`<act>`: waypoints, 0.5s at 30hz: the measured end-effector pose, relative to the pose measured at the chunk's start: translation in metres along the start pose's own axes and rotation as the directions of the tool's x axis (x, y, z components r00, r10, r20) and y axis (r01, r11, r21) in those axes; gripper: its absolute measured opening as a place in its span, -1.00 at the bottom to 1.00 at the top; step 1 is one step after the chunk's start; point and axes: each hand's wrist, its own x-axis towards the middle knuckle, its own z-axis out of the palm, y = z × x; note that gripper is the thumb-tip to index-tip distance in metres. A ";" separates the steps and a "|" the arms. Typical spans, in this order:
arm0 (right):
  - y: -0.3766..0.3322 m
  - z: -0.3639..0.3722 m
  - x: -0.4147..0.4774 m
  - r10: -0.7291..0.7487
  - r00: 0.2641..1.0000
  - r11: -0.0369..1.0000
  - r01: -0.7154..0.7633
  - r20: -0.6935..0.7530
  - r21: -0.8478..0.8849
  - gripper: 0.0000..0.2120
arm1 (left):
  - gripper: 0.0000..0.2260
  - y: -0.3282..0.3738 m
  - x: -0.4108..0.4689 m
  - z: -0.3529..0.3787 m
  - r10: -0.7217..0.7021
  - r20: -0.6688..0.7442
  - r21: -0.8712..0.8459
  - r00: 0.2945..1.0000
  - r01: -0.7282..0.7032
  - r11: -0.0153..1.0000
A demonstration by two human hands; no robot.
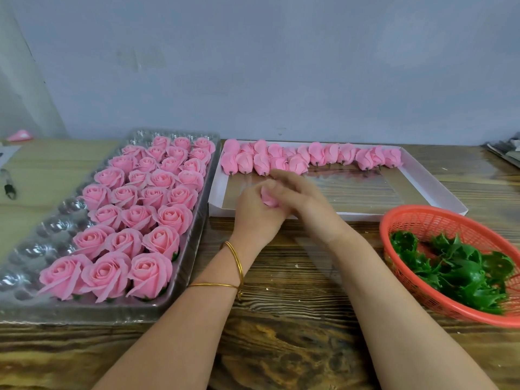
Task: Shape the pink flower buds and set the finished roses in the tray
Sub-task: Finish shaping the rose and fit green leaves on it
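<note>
Both hands meet over the near left corner of a shallow white box. My left hand cups a pink flower bud, and my right hand has its fingers on the same bud from the right. Most of the bud is hidden between them. A row of unshaped pink buds lies along the far side of the box. To the left, a clear plastic tray holds several finished pink roses in rows; its left column of cups is bare.
An orange plastic basket with green leaf calyxes sits at the right on the wooden table. A pink scrap and a small dark tool lie far left. A grey wall stands behind.
</note>
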 end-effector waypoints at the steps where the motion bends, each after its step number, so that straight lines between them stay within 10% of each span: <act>1: -0.001 -0.002 0.002 0.022 1.000 0.990 -0.021 -0.010 0.139 -0.49 | -0.79 0.001 0.000 -0.003 -0.001 -0.027 -0.046 1.000 0.000 0.999; 5: -0.005 -0.007 0.005 0.074 0.993 0.882 -0.022 -0.093 0.472 -0.81 | -0.72 0.006 -0.002 -0.008 -0.064 -0.056 -0.141 0.996 0.055 0.988; 15: -0.003 -0.008 0.006 0.111 0.993 0.885 -0.116 0.037 0.450 -0.73 | -0.86 0.002 0.004 -0.011 -0.146 -0.126 -0.302 0.981 0.103 0.948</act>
